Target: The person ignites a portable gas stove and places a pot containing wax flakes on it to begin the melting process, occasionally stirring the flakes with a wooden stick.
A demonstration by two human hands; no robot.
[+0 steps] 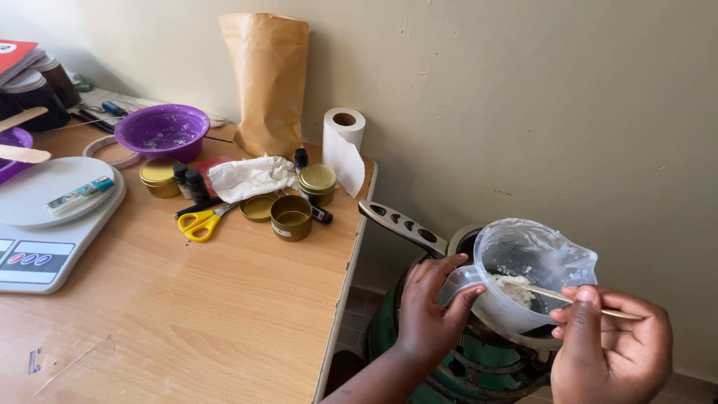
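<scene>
Clear plastic jug between both hands, left hand gripping its handle, right hand pinching wooden stick — tip inside

Clear plastic jug, lower right of frame, tilted w/ handle to the left, whitish lumpy stuff at bottom. Thin wooden stick pokes in from the right, tip in the lumps.

Left hand bare; right hand bare; no sleeves visible
</scene>
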